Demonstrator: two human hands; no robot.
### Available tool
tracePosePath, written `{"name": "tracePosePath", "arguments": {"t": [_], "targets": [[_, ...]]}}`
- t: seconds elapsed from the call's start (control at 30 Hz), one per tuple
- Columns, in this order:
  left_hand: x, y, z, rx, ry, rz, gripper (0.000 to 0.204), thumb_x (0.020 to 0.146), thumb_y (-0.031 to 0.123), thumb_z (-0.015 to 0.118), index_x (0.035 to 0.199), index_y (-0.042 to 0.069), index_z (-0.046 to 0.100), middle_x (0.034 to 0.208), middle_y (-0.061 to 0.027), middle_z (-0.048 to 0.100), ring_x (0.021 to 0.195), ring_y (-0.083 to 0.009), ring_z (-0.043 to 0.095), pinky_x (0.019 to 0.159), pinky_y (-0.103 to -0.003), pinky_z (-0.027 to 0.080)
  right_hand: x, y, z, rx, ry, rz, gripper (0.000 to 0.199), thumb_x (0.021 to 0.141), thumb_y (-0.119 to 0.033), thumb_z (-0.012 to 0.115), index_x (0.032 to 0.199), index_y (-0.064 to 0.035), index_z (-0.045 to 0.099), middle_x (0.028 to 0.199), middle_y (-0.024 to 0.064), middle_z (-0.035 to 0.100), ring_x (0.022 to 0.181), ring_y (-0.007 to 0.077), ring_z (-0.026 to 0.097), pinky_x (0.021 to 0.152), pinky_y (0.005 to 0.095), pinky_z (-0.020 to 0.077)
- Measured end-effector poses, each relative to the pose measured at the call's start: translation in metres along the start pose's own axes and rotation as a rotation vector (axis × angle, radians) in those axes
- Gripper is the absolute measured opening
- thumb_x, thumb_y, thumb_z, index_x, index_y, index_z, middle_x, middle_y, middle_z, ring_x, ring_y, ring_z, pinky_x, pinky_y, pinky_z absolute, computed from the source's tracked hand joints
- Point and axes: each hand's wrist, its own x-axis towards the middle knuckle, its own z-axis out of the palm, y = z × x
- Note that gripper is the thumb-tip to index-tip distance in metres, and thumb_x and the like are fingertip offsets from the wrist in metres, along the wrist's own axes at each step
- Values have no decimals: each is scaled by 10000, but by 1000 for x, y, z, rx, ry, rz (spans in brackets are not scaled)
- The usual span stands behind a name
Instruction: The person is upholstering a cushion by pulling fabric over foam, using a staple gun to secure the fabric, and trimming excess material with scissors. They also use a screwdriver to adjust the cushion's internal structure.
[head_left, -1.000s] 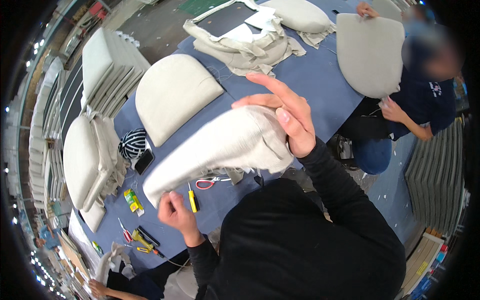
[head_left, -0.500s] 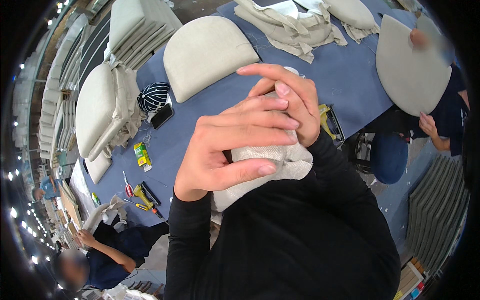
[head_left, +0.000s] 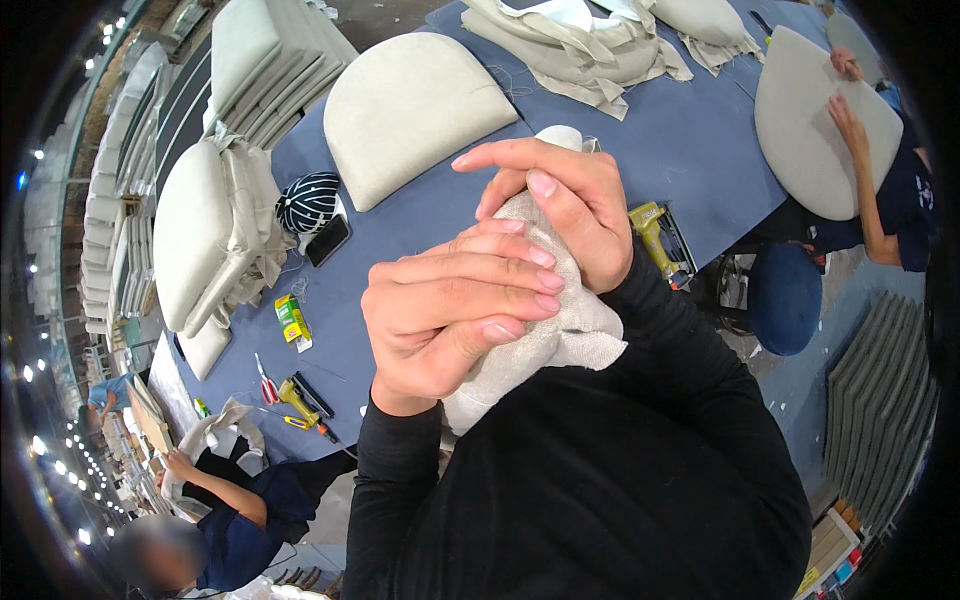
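Held on edge against my body is a beige fabric-covered panel (head_left: 585, 335), padded, with loose cloth folds along its near side. My left hand (head_left: 460, 310) wraps over it from the left, fingers together and thumb alongside. Higher up, my right hand (head_left: 580, 205) curls round the far end, its index finger stretched out to the left. Past that hand a pale end of the panel (head_left: 560, 136) shows. The panel's underside and much of its surface are hidden by my hands and sleeves. A yellow staple gun (head_left: 655, 240) lies just right of my right hand.
On the blue table (head_left: 390, 240) lie a rounded beige cushion panel (head_left: 415, 115), a phone (head_left: 328, 240), a green-yellow box (head_left: 292, 320), red-handled scissors (head_left: 268, 388) and another staple gun (head_left: 305, 400). A co-worker at right handles a panel (head_left: 815, 130). A blue stool (head_left: 785, 298) stands nearby.
Both my hands have shifted slightly left, the left one also lower, and more of the fabric panel shows between them. At right, the co-worker's hands have moved onto the panel's face.
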Motion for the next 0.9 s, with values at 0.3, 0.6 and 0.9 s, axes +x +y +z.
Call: {"name": "tracePosePath", "arguments": {"t": [0.3,0.6,0.9], "targets": [[-8,-4,-17,-28,80,83,176,868,125,794,908,-44,823,939,-196,813,1025,-373,780,1050,-529,542,12,9,1,54,-168,-79,368,1038,-197,557,1263,39,728,916,144,779,881,173,755,806,293,575],[5,-2,-36,69,-88,53,356,800,173,807,1084,-42,826,1115,-221,798,1169,-409,729,1095,-513,508,20,34,-6,-4,-265,-299,481,1053,-406,565,1230,1,753,1106,170,786,1005,318,752,911,401,548],[2,-14,-31,67,38,216,208,867,169,799,948,-18,840,956,-168,820,989,-360,789,957,-494,582,24,39,0,3,-254,-316,479,1047,-393,555,1207,11,756,1032,152,794,920,316,753,843,399,530]]}}
